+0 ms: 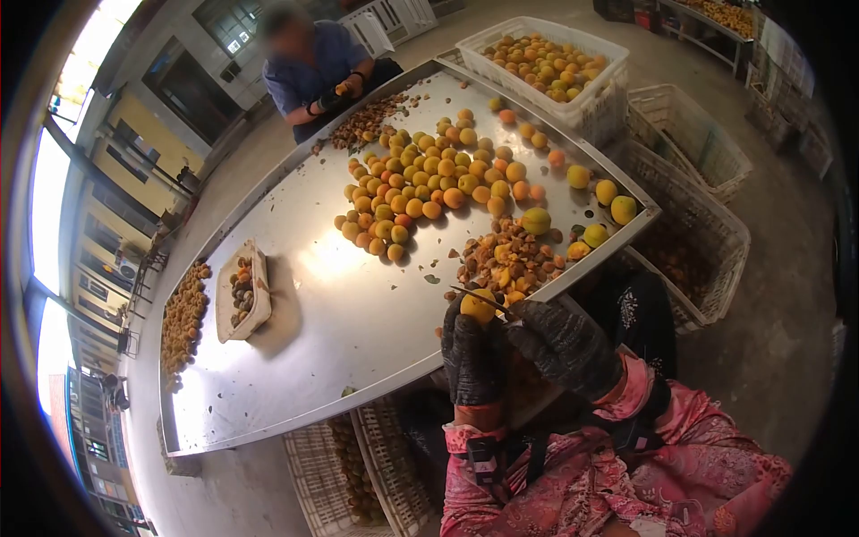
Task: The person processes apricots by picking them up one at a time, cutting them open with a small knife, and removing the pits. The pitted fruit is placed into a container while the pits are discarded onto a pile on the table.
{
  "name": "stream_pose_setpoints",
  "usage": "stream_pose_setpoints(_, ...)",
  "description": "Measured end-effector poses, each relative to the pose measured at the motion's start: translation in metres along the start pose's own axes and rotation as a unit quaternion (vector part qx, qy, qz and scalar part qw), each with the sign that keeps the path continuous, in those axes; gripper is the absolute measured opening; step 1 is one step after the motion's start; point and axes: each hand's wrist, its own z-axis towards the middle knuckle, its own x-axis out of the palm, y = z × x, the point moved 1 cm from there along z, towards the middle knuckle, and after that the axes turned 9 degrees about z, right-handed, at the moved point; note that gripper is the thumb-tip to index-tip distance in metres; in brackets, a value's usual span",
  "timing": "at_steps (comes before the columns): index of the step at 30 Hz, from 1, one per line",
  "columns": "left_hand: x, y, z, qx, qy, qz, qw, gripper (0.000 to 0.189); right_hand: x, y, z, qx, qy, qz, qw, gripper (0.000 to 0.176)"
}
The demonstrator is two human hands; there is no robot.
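Both my hands wear dark gloves and meet at the near edge of the metal table. My left hand is closed around a yellow-orange fruit. A thin dark knife lies across the top of that fruit, its handle end in my right hand, whose fingers are closed. Just beyond my hands is a heap of cut fruit pieces and pits. Farther up the table spreads a large group of whole orange and yellow fruits. Whether the blade has entered the fruit is too small to tell.
The metal table has a raised rim. On it stands a pale tray beside brown pieces. A person works across the table. A crate of fruit stands behind; other crates are at the right and below.
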Motion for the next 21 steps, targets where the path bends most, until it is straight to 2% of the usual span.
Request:
stream_pose_setpoints(1, 0.0, -0.002, -0.001, -0.011, -0.001, 0.005, 1.0, 0.048, 0.0, 0.001, 0.001, 0.0, 0.001, 0.0, 1.0, 0.023)
stream_pose_setpoints(3, -0.004, -0.006, 0.0, -0.022, -0.002, 0.009, 1.0, 0.048, -0.002, 0.002, 0.003, 0.064, 0.0, 0.057, 0.996, 0.023)
stream_pose_setpoints(5, -0.008, -0.008, -0.001, -0.037, 0.066, -0.034, 0.997, 0.046, -0.008, 0.004, 0.007, 0.05, -0.002, 0.042, 0.998, 0.023)
stream_pose_setpoints(6, -0.007, -0.007, -0.001, -0.037, 0.065, -0.035, 0.997, 0.046, -0.009, 0.004, 0.008, 0.035, -0.005, 0.026, 0.999, 0.024)
stream_pose_setpoints(8, -0.006, -0.005, 0.0, -0.043, -0.018, 0.038, 0.998, 0.059, -0.007, 0.001, 0.004, 0.025, 0.004, 0.034, 0.999, 0.024)
stream_pose_setpoints(9, -0.006, -0.005, 0.001, -0.043, -0.017, 0.037, 0.998, 0.059, -0.005, -0.001, 0.002, 0.017, 0.013, 0.041, 0.999, 0.025)
stream_pose_setpoints(11, -0.008, -0.006, 0.001, -0.044, 0.025, -0.01, 0.999, 0.046, 0.001, -0.002, -0.001, 0.013, 0.004, 0.038, 0.999, 0.026)
stream_pose_setpoints(16, -0.008, -0.005, -0.001, -0.033, 0.019, 0.003, 0.999, 0.045, 0.004, 0.001, -0.004, 0.009, 0.02, -0.01, 1.0, 0.026)
stream_pose_setpoints(19, -0.009, -0.008, -0.001, -0.026, 0.026, 0.044, 0.998, 0.049, 0.007, -0.004, -0.006, 0.049, 0.028, 0.059, 0.997, 0.026)
stream_pose_setpoints(21, -0.007, -0.016, -0.002, -0.025, 0.024, 0.082, 0.996, 0.052, 0.004, -0.008, -0.003, 0.069, 0.069, 0.089, 0.991, 0.026)
